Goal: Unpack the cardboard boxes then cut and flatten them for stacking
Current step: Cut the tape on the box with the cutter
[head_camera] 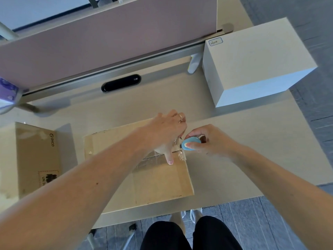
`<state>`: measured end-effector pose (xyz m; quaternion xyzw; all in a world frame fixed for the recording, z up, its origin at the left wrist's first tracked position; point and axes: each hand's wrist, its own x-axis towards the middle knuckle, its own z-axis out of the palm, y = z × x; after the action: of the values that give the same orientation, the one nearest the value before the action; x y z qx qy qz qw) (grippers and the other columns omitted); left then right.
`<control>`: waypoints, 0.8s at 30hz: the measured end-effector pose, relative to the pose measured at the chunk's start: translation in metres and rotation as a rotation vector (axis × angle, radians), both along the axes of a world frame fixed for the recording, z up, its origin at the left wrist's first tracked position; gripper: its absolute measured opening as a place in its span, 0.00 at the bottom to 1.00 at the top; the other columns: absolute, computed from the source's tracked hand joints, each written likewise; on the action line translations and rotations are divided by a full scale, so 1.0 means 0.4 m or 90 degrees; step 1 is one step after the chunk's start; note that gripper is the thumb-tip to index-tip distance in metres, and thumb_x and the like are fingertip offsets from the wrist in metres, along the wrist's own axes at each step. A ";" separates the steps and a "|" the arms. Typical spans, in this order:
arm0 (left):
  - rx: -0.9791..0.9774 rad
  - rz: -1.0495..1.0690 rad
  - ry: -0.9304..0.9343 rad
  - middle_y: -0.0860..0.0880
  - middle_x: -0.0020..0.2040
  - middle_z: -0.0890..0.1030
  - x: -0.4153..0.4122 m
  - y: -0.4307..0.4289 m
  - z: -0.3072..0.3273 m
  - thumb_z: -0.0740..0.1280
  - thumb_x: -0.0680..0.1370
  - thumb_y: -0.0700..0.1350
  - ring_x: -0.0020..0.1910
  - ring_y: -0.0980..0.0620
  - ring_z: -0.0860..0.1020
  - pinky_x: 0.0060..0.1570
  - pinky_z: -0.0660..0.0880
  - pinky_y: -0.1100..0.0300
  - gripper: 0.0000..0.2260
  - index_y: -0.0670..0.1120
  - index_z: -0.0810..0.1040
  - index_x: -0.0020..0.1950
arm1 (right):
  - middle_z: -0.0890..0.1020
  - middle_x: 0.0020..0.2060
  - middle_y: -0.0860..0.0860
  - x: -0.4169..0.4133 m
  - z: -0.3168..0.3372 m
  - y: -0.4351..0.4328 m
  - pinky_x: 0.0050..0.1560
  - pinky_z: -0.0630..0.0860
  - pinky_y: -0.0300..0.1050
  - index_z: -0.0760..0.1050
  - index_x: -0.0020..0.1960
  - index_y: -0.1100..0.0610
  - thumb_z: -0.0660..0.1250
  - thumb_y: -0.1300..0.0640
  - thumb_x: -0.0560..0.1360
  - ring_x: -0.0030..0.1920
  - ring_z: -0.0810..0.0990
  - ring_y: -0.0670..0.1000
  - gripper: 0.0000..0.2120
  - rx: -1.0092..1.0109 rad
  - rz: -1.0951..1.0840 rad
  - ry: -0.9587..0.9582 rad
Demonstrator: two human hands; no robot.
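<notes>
Head view, looking down on the worktop (pixel 234 141). Cardboard box (pixel 158 179) lies near the front edge, top flaps shut, clear tape (pixel 153 159) running along the centre seam. Left hand (pixel 165 134) presses on the box top, index finger stretched along the seam, the other fingers pinching a crumpled, lifted end of tape at the box's far right edge. Right hand (pixel 207 139) grips a small blue cutter (pixel 191 144), thumb on top, its tip right at that tape end, just beside the left fingers. I cannot see the blade itself.

Risks as I judge them:
- Cutter tip and left fingers almost touching; a slip along the seam would run straight toward the extended index finger.
- Tape is bunched and stretchy; it may tear ragged or drag instead of slicing, jerking the cutter.
- Cutting too deep could mark whatever is inside, since the box looks unopened.
- Box sits close to the front edge; a hard push could slide it off.

Second brown box (pixel 37 159) waits at left, white box (pixel 255 62) at far right, both well apart.
</notes>
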<state>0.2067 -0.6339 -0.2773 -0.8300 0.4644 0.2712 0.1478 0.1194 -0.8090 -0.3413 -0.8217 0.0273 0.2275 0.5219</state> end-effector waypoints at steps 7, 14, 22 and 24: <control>-0.011 0.003 0.008 0.54 0.67 0.67 0.001 0.010 -0.007 0.80 0.55 0.69 0.63 0.51 0.64 0.56 0.73 0.49 0.36 0.54 0.68 0.52 | 0.85 0.39 0.49 -0.047 0.000 -0.020 0.39 0.80 0.48 0.85 0.49 0.50 0.75 0.50 0.74 0.39 0.85 0.55 0.05 0.026 -0.002 0.046; -0.170 0.026 0.036 0.54 0.68 0.68 -0.056 0.069 0.002 0.78 0.62 0.65 0.69 0.50 0.63 0.66 0.62 0.57 0.34 0.55 0.68 0.60 | 0.84 0.45 0.50 -0.097 0.009 -0.025 0.37 0.76 0.35 0.83 0.49 0.54 0.74 0.55 0.76 0.40 0.82 0.49 0.03 0.130 -0.177 0.079; -0.101 -0.221 0.076 0.49 0.75 0.69 -0.214 0.138 0.004 0.73 0.70 0.68 0.66 0.47 0.72 0.64 0.73 0.51 0.41 0.49 0.63 0.75 | 0.84 0.50 0.52 -0.145 0.028 -0.010 0.41 0.82 0.41 0.81 0.53 0.54 0.74 0.58 0.76 0.40 0.87 0.54 0.06 0.188 -0.271 0.073; -0.080 -0.235 0.064 0.47 0.74 0.70 -0.219 0.138 -0.005 0.73 0.68 0.69 0.64 0.46 0.73 0.64 0.73 0.49 0.43 0.48 0.63 0.75 | 0.87 0.47 0.54 -0.151 0.026 0.007 0.46 0.83 0.44 0.82 0.51 0.55 0.74 0.59 0.76 0.43 0.87 0.53 0.04 0.223 -0.280 0.087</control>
<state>0.1191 -0.5788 -0.2794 -0.7237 0.6318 0.2507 0.1196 0.0592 -0.8061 -0.3308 -0.6762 0.2003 0.1653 0.6894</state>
